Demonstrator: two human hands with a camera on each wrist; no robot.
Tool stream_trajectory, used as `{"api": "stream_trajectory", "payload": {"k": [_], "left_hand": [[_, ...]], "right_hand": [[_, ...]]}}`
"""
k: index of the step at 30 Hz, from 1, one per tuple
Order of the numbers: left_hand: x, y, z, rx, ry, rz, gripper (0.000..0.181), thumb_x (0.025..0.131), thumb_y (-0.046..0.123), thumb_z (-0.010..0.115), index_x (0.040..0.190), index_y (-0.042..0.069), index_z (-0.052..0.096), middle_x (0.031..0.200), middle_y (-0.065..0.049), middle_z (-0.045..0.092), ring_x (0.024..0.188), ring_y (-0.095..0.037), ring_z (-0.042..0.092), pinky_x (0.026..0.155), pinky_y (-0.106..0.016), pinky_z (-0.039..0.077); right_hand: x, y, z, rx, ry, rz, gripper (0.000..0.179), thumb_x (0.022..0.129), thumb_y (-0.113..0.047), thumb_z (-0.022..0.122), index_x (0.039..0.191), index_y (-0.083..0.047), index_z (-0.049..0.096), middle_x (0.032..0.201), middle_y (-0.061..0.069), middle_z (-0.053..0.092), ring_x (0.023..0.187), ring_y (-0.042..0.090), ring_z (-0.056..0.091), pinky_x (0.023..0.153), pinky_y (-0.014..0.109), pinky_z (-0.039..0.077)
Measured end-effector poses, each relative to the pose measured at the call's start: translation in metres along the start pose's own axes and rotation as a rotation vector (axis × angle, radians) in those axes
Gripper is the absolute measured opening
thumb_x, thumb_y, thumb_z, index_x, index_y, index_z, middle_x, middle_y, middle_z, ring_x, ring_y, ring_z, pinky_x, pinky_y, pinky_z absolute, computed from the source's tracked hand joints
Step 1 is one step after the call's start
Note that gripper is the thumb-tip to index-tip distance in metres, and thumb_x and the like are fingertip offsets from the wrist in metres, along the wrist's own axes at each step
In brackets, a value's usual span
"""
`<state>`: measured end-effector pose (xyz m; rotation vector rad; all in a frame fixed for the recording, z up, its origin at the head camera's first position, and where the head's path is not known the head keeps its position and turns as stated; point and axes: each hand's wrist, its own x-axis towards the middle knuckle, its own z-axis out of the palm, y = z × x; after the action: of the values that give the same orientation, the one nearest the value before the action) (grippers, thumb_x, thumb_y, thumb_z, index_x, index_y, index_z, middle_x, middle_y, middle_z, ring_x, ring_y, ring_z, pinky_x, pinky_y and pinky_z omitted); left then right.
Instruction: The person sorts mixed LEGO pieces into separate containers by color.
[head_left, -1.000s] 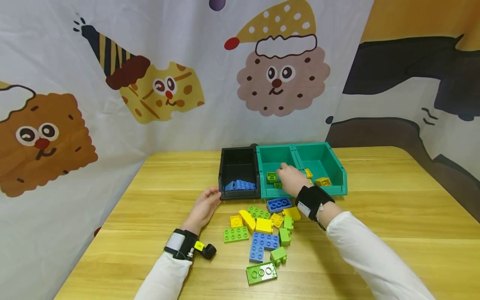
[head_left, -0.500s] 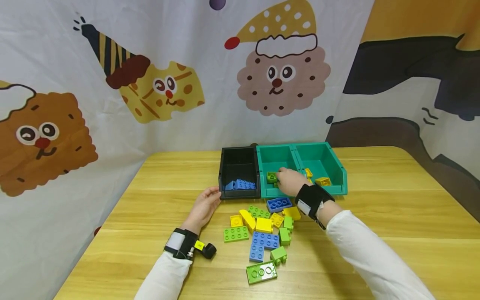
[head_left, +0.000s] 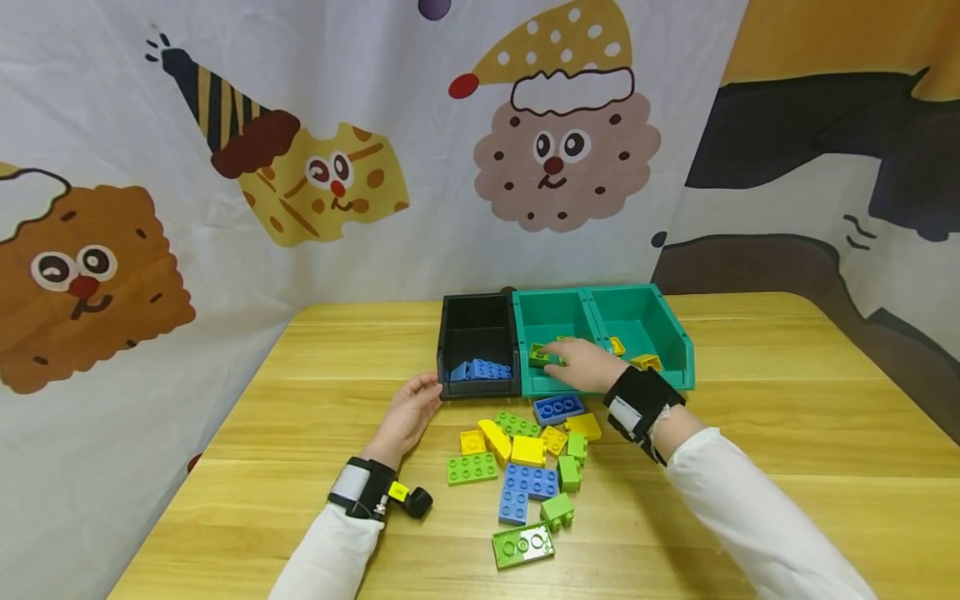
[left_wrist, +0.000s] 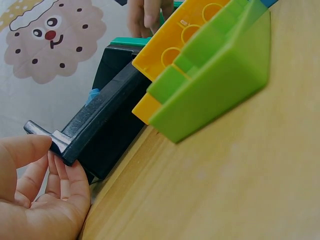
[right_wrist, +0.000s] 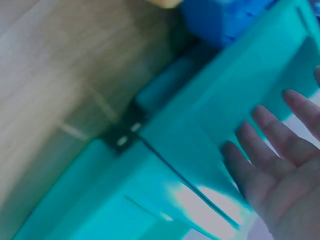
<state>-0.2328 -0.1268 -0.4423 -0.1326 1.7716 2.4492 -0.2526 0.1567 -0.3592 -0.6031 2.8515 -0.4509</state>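
My left hand (head_left: pixel 408 414) pinches the front left corner of the black bin (left_wrist: pixel 112 122), thumb on the rim and fingers beneath it. Blue toy bricks (head_left: pixel 483 370) lie inside that bin. Over the middle teal bin (head_left: pixel 551 308) reaches my right hand (head_left: pixel 588 364), its fingers spread with nothing between them in the right wrist view. Just by those fingertips sits a green toy brick (head_left: pixel 537 356), partly covered by the hand. The right-hand teal bin (head_left: pixel 637 321) has yellow bricks (head_left: pixel 646 362) in it.
In front of the bins lie several loose bricks, among them a blue one (head_left: pixel 558 409), a yellow one (head_left: pixel 528 451) and a green one (head_left: pixel 522 546). The three bins stand side by side before a printed curtain (head_left: pixel 360 267).
My right hand's fingers have spread from a bunched grip, and the wrist has shifted slightly right. Green bricks in the middle bin show in changed positions. The left hand stays put.
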Motion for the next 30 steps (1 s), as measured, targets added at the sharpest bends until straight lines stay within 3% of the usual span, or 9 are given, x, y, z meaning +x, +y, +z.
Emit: {"api": "stream_trajectory", "payload": {"k": [13,20,30], "left_hand": [[-0.001,0.000,-0.001,0.030,-0.009,0.017,0.014,0.094,-0.001,0.051,0.107,0.002,0.054,0.091,0.002,0.049,0.082,-0.008,0.050,0.078,-0.020,0.046],[-0.002,0.000,0.000,0.034,-0.012,0.006,0.017,0.095,0.000,0.050,0.111,0.000,0.053,0.091,0.004,0.049,0.084,-0.009,0.050,0.079,-0.020,0.046],[-0.002,0.000,0.001,0.028,-0.004,0.007,0.015,0.095,0.000,0.050,0.110,0.001,0.052,0.091,0.004,0.049,0.084,-0.009,0.050,0.078,-0.019,0.046]], "right_hand": [[-0.041,-0.003,-0.008,0.135,0.225,-0.111,0.035,0.097,-0.023,0.052,0.125,-0.003,0.058,0.130,0.021,0.054,0.121,0.039,0.049,0.098,0.053,0.042],[-0.065,-0.006,0.006,0.234,0.268,-0.143,0.031,0.096,-0.019,0.055,0.122,-0.003,0.059,0.122,0.016,0.060,0.109,0.033,0.057,0.091,0.050,0.048],[-0.091,-0.006,0.018,0.270,0.315,-0.184,0.027,0.095,-0.019,0.056,0.119,-0.007,0.062,0.121,0.011,0.061,0.110,0.031,0.057,0.090,0.049,0.048]]}}
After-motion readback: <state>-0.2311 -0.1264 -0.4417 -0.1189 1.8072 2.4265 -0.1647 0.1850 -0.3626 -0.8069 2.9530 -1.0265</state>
